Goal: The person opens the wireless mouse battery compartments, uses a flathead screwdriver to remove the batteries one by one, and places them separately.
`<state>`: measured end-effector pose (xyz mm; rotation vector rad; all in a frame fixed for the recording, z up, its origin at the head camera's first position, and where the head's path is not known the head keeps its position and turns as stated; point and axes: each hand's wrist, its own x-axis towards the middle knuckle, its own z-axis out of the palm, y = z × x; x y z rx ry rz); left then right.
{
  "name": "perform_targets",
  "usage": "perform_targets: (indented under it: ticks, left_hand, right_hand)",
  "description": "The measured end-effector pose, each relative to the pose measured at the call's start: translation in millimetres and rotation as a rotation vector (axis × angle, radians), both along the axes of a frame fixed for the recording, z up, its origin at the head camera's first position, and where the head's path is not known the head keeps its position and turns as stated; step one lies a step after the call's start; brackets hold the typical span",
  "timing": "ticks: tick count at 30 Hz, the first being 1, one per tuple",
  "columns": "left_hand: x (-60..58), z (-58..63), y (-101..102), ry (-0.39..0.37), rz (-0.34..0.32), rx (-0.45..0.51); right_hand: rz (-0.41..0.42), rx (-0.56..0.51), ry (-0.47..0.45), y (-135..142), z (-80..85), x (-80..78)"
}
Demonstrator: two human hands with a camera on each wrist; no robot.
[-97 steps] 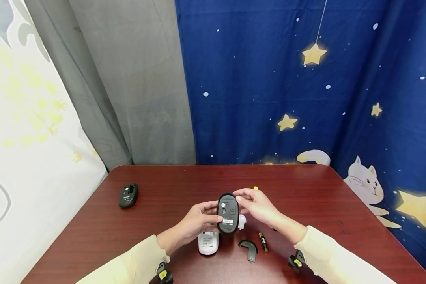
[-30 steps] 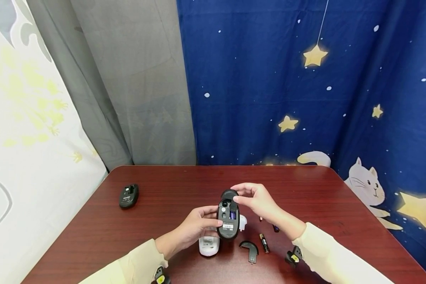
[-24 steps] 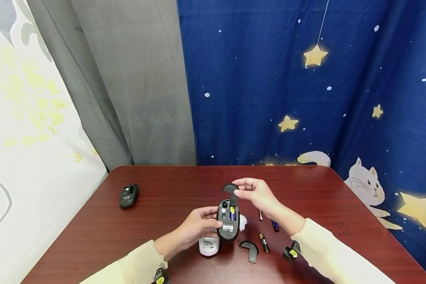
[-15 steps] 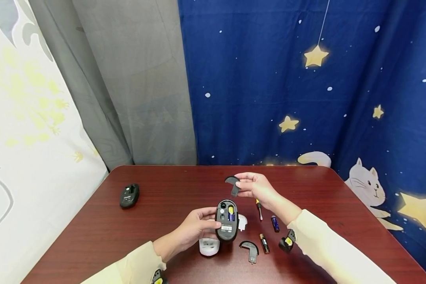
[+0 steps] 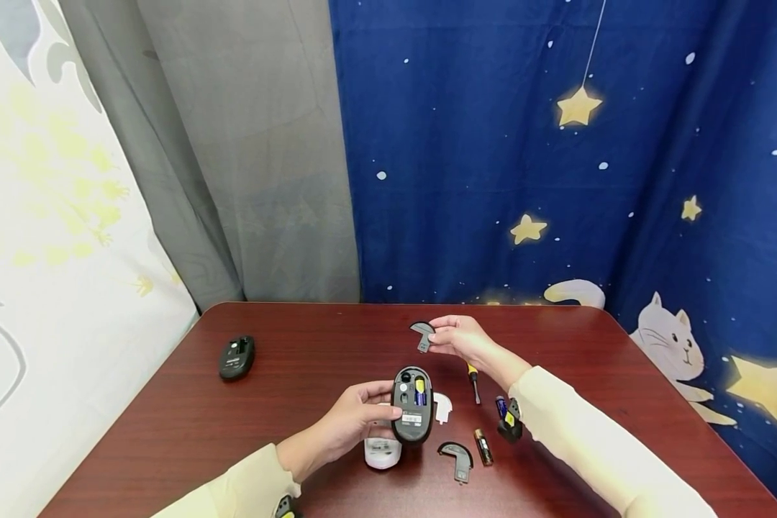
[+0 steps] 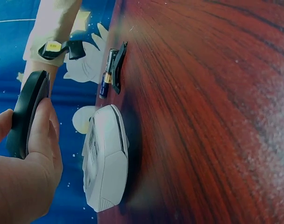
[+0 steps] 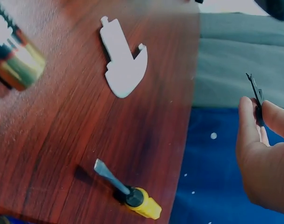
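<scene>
My left hand grips a black computer mouse with its underside facing up. Its battery compartment is uncovered, and a yellow-and-blue battery sits inside. Beyond the mouse, my right hand pinches a black battery cover between thumb and fingers, held apart from the mouse; in the right wrist view that cover appears nearly edge-on. Below the left hand a white mouse lies on the table, partly hidden in the head view. A white battery cover lies just right of the held mouse.
On the dark red table lie a second black battery cover, a black-and-gold battery, a blue battery and a yellow-handled screwdriver. Another black mouse, its compartment uncovered, lies far left.
My right hand has slid the battery cover off the black mouse and lifted it away toward the back, exposing the battery. The left hand keeps hold of the mouse, almost in place.
</scene>
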<state>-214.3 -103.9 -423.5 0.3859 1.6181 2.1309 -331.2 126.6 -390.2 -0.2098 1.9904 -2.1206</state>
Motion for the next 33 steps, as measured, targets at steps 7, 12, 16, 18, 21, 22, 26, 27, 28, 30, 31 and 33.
perform_targets:
  ticks: [7,12,16,18,21,22,26,27,28,30,31,33]
  left_hand:
    - [0.9,-0.3,-1,0.001,0.001,0.002]
    - [1.3,0.2,-2,-0.004,0.001,0.003]
    - [1.5,0.6,-1,-0.003,0.000,-0.001]
    - [1.8,0.8,-1,-0.003,0.004,-0.005]
    - [2.3,1.7,-1,-0.002,0.007,-0.010]
    - [2.6,1.9,-1,-0.003,0.008,-0.013]
    - [3.0,2.8,-1,-0.005,0.007,-0.019]
    - [2.9,2.9,-1,-0.005,0.006,-0.019]
    - [2.9,3.0,-1,-0.006,0.005,-0.019]
    - [2.6,2.9,-1,-0.004,0.002,-0.020]
    - [2.4,2.8,-1,-0.004,0.000,-0.018]
    - [2.2,2.7,-1,-0.003,-0.001,-0.017]
  right_hand:
    - [-0.067,0.066,-0.018,-3,-12.6,-15.5]
    - [-0.102,0.148,-0.033,-4,-24.7,-23.8]
    - [-0.115,0.195,-0.042,-6,-31.1,-26.4]
    - [-0.113,0.213,-0.042,-7,-33.7,-26.5]
    - [-0.114,0.237,-0.050,-9,-36.8,-26.7]
    - [-0.114,0.249,-0.051,-10,-37.7,-26.7]
    - [-0.116,0.299,-0.054,-13,-41.0,-26.6]
    - [-0.116,0.313,-0.053,-13,-41.4,-26.2]
    - [-0.117,0.326,-0.050,-14,-42.0,-25.9]
    - [-0.120,0.344,-0.049,-15,-43.0,-25.1]
    - [-0.120,0.353,-0.045,-15,-43.5,-24.7]
    - [-0.122,0.359,-0.042,-16,-44.0,-23.9]
